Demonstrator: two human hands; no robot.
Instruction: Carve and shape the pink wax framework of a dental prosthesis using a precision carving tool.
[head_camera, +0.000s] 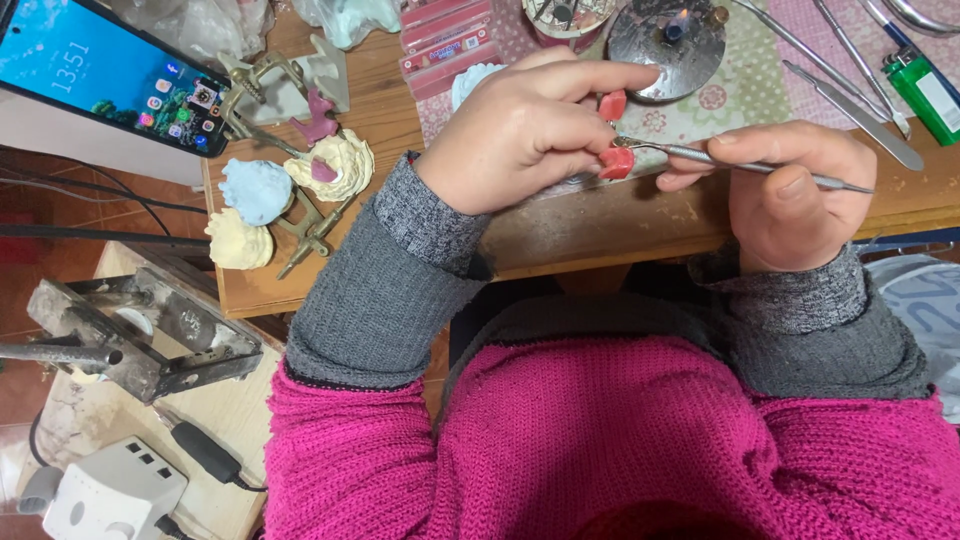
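Pink wax piece (616, 160) pinched between thumb and fingertips of the left hand (525, 130), held just above the near edge of the wooden bench (560, 235). Small, light, probably soft and easily dented or cracked; best held at its thicker sides with gentle pressure, clear of the spot being worked. Right hand (790, 190) closed around a slim metal carving tool (745, 165), tip touching the wax piece, handle running out to the right past the palm. Grey cuffs and a magenta sweater (600, 440) nearest the camera.

To the left on the bench: pale yellow and blue plaster casts (258, 190) set in brass hinged frames (310, 225), one with a pink wax bit on top. Below the bench edge on the left, a metal clamp press (150, 340) and a white control box (115, 490).

Farther back: a smartphone (110, 70) propped with its screen lit, a small spirit burner (668, 35) showing a faint flame, several long steel instruments (850, 95) laid on a patterned cloth, and a green lighter (925, 90) at the right.
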